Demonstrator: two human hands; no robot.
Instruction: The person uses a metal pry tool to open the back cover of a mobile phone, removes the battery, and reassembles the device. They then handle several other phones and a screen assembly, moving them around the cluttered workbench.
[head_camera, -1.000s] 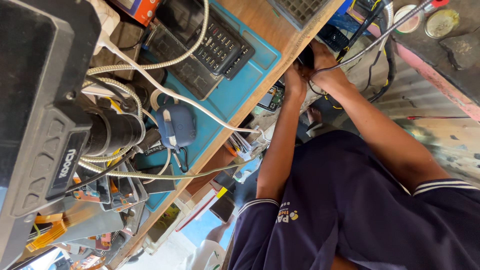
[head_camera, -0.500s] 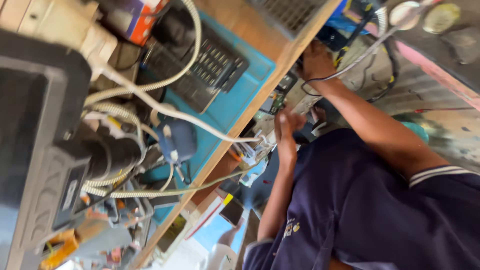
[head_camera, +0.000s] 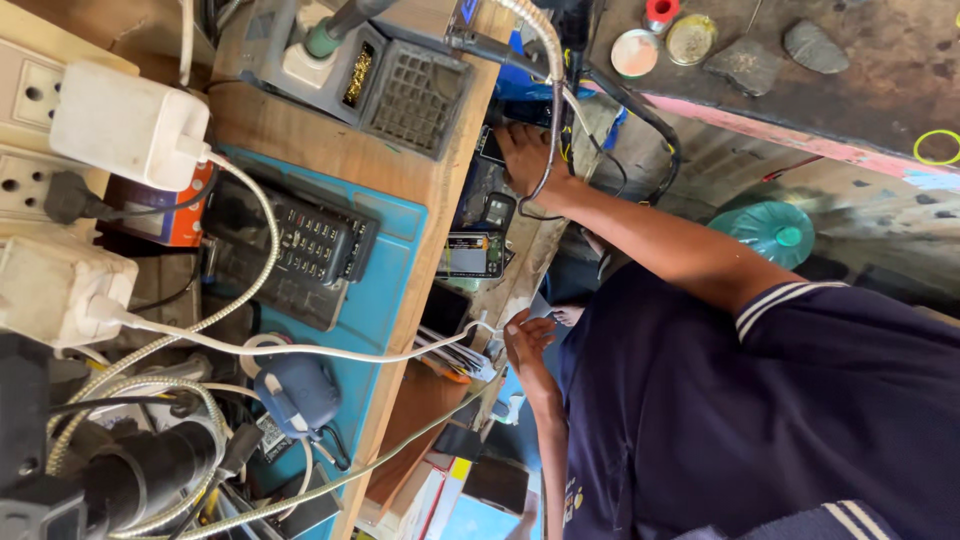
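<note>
Your right hand (head_camera: 522, 152) rests, fingers spread, on a small dark phone (head_camera: 490, 146) just off the wooden desk's (head_camera: 330, 150) edge — your left hand (head_camera: 527, 343), loosely curled, touches thin white papers (head_camera: 447, 352) there.

On my wooden bench (head_camera: 330, 150) I see a blue mat (head_camera: 385, 290) under a black keypad device (head_camera: 310, 245), a white charger (head_camera: 125, 125), a blue pouch (head_camera: 297, 392) and a teal lid (head_camera: 770, 230) beyond.

Raw wooden bench (head_camera: 330, 150); matt blue rubber mat (head_camera: 385, 300); glossy white plastic charger (head_camera: 125, 125)
</note>
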